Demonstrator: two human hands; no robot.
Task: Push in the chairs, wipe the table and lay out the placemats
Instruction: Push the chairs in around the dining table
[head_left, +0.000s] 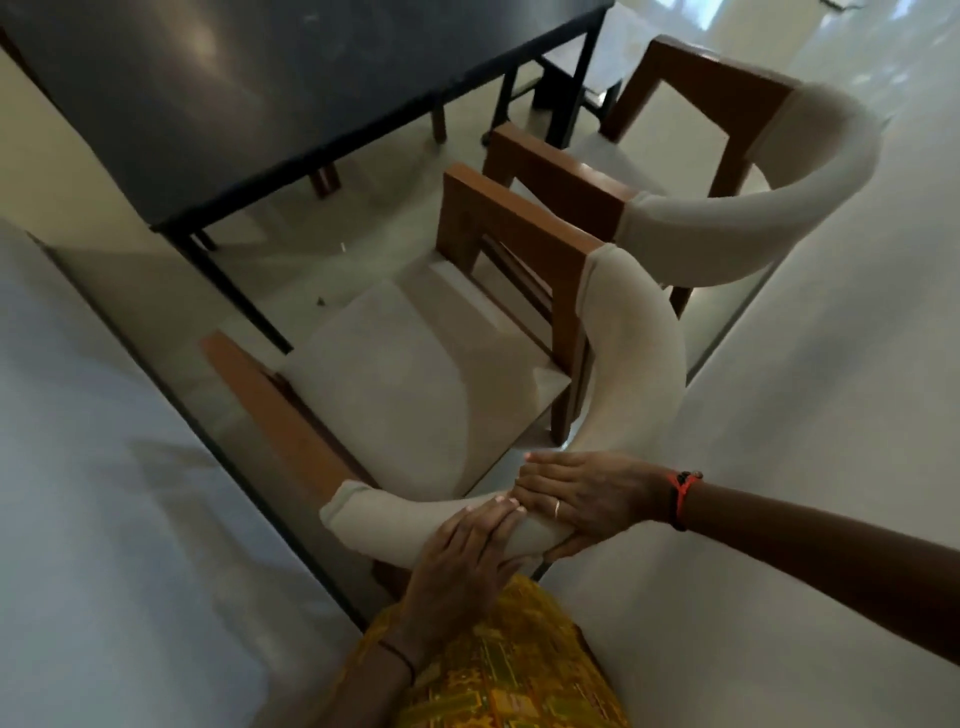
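Observation:
A wooden chair (395, 374) with a cream seat and a curved cream padded backrest stands in front of me, pulled out from the dark table (218, 104). My left hand (462, 561) lies flat on the backrest's near end. My right hand (582, 504) grips the same backrest just to the right, thumb underneath. A second matching chair (727, 197) stands beyond it to the right, also out from the table. No placemats or cloth are in view.
The pale glossy floor (779, 467) spreads right and left of the chairs. More wooden chair legs (324, 179) show under the table's far side. My yellow patterned garment (509, 665) fills the bottom centre.

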